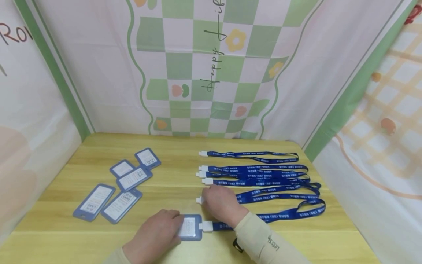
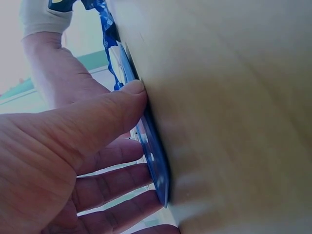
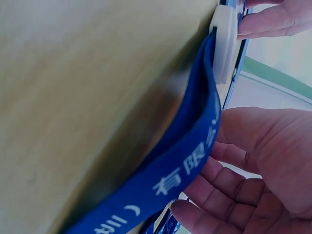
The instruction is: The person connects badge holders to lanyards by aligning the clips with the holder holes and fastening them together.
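Note:
My left hand [image 1: 158, 233] holds a blue-framed badge holder [image 1: 189, 234] flat near the table's front, its thumb and fingers at opposite edges [image 2: 157, 170]. A white clip [image 1: 207, 226] joins that holder to a dark blue lanyard [image 1: 280, 215]. Farther back, my right hand [image 1: 221, 205] is over the clip end of the neighbouring lanyard [image 1: 257, 198] and covers part of it. In the right wrist view its fingers are loosely bent, and the near strap [image 3: 180, 170] hides the fingertips in part. The white clip [image 3: 224, 44] stands beyond that strap.
Several more blue lanyards [image 1: 254, 171] lie side by side at the right, white clips facing left. Several badge holders [image 1: 122, 205] lie loose at the left, some overlapping. A printed curtain [image 1: 211, 66] hangs along the back of the wooden table [image 1: 82, 242].

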`<action>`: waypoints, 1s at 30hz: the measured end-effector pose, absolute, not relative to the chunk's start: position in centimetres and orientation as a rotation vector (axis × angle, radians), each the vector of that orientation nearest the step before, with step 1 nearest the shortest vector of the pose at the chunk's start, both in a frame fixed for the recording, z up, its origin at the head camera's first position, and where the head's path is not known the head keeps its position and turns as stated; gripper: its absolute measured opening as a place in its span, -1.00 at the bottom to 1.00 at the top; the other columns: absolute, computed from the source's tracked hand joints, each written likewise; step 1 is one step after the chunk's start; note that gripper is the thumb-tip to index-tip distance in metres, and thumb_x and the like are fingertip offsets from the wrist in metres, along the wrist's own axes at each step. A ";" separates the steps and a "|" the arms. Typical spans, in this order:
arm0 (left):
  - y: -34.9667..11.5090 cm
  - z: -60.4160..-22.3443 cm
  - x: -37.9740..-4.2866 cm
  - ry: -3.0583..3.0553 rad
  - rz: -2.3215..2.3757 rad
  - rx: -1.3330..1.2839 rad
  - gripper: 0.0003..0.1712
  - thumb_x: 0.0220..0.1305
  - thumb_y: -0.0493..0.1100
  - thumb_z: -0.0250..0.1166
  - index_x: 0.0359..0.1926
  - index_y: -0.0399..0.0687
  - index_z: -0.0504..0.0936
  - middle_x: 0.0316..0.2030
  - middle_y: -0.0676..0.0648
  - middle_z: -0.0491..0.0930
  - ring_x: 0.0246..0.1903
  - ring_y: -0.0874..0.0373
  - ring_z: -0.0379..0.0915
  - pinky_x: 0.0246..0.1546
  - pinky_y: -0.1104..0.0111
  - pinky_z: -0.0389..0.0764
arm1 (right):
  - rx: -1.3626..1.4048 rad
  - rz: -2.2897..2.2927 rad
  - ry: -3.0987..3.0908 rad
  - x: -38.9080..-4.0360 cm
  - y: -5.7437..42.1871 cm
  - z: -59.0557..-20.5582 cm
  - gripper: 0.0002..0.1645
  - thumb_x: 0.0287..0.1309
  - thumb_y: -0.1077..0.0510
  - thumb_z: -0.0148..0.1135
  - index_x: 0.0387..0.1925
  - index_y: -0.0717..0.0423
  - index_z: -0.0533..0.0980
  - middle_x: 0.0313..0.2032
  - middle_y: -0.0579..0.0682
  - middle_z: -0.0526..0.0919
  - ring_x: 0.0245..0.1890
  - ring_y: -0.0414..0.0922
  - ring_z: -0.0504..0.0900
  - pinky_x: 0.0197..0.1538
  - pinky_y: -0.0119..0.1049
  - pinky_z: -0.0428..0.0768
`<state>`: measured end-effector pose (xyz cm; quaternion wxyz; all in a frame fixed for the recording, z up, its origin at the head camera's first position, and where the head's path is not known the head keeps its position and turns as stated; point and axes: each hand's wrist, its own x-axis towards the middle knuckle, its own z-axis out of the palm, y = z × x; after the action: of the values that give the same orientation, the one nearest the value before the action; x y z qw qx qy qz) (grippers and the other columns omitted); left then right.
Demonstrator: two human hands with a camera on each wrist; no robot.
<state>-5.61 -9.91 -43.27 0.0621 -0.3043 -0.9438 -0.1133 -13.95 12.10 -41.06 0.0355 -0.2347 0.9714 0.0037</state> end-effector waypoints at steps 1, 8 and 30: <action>-9.9 -43.3 -5.6 -2.855 -0.347 -0.918 -0.49 0.11 -0.02 0.54 0.04 -0.16 0.70 -0.05 -0.14 0.72 -0.13 -0.03 0.66 -0.08 0.10 0.76 | -0.724 0.008 2.985 -13.9 12.1 -41.1 -0.81 0.40 0.00 0.28 -0.23 0.00 0.70 -0.50 -0.14 0.57 -0.55 -0.23 0.45 -0.47 -0.41 0.54; -9.9 -43.3 -5.6 -2.853 -0.346 -0.915 -0.49 0.12 -0.02 0.54 0.05 -0.16 0.70 -0.05 -0.14 0.72 -0.14 -0.03 0.65 -0.09 0.11 0.76 | -0.750 0.003 2.982 -13.7 11.9 -41.1 -0.80 0.40 -0.01 0.27 -0.26 0.00 0.69 -0.53 -0.16 0.55 -0.56 -0.25 0.44 -0.48 -0.41 0.53; -9.8 -43.5 -5.6 -2.753 -0.331 -0.926 -0.55 0.10 -0.06 0.54 -0.01 -0.15 0.71 -0.12 -0.09 0.72 -0.20 0.06 0.64 -0.14 0.19 0.76 | -0.821 0.034 2.965 -13.1 11.3 -40.9 -0.81 0.31 -0.02 0.35 -0.32 0.00 0.63 -0.52 -0.14 0.53 -0.55 -0.24 0.44 -0.52 -0.40 0.49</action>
<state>-5.60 -9.80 -43.45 0.1088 -0.3149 -0.9361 -0.1127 -13.14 11.28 -40.90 0.0325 -0.2668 0.9631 0.0112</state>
